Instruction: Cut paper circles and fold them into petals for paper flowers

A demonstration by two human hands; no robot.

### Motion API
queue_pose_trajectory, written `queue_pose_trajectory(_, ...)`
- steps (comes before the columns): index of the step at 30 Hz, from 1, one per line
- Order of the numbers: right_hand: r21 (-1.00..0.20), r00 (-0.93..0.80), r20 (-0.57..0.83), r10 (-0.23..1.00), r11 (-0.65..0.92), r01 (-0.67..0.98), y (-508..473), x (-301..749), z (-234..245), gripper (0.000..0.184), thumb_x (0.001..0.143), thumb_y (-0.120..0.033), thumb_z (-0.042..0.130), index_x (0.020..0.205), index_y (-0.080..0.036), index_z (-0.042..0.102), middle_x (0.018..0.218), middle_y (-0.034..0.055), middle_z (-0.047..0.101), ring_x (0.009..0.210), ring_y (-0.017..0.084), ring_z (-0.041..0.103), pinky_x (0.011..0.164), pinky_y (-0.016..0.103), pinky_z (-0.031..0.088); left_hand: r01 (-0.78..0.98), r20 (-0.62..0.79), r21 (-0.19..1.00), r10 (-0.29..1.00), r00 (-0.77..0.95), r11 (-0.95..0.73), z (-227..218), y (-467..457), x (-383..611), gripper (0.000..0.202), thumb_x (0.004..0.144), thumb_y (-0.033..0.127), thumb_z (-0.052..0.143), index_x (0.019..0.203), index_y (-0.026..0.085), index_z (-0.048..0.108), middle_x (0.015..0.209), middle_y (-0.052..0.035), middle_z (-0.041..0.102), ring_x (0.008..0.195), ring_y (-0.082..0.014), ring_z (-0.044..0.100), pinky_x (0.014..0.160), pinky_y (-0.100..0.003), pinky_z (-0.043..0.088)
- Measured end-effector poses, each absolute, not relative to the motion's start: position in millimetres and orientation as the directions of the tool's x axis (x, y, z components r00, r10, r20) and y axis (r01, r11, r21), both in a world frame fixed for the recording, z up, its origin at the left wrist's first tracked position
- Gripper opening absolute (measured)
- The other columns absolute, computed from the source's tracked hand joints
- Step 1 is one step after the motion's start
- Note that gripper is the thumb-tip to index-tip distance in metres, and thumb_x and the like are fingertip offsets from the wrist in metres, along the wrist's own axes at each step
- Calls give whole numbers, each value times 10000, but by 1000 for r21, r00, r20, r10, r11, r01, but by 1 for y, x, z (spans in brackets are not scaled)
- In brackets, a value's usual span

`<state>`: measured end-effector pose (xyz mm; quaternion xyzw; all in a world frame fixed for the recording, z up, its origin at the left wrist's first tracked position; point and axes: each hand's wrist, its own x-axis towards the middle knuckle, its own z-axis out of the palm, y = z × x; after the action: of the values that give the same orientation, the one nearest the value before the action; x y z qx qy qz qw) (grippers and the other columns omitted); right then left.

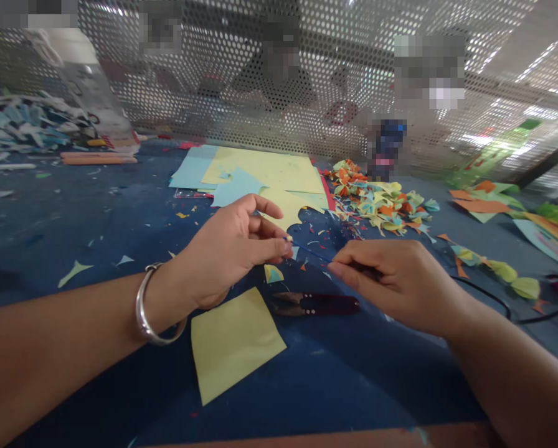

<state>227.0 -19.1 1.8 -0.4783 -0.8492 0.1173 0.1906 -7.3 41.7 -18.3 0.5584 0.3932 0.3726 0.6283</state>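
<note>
My left hand [241, 239], with a silver bangle at the wrist, pinches a small pale piece [289, 239] between thumb and fingertip. From it a thin, straight blue strand [311, 251] runs to my right hand [386, 274], whose thumb and forefinger are closed on its other end. Whether the strand is thread, wire or a thin stick I cannot tell. Below it lie small thread snips [316, 304] with dark handles. A square yellow paper sheet [236, 345] is on the table under my left wrist, and a small folded paper petal [273, 274] rests just beyond the snips.
Cut yellow and blue paper sheets [264, 171] lie ahead. A heap of paper flowers [377, 196] sits at right. Left are a bottle [96, 93], orange sticks [99, 160] and a strip pile [31, 127]. A perforated metal panel [204, 81] stands behind; people are beyond it.
</note>
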Motion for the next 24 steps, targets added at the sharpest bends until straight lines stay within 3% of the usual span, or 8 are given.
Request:
queue_pose_trajectory(5,-394,-459,186,869,494,775,-17,231,2,277,1010,-301,527,830,-178,698,635,-23,607,550,98,518,563,225,395,-119,-88,985,955,282,126,-17,46,-6,314,763,180,800,969,193,563,776,12,677,716,-136,691,655,-248,541)
queue_pose_trajectory(12,-384,-458,187,869,494,780,-18,230,2,261,1005,-284,542,828,-178,702,633,-29,610,543,88,515,561,218,396,-153,-118,972,934,336,178,-21,47,-5,245,780,221,802,861,181,574,834,-9,685,759,-123,669,673,-241,536)
queue_pose_trajectory(24,-380,-442,239,864,503,776,-19,228,3,247,994,-253,554,807,-178,696,594,-55,569,506,68,463,536,192,376,-122,-128,976,926,356,182,-23,45,-4,190,787,228,799,881,167,645,815,-4,711,760,-118,707,717,-228,542)
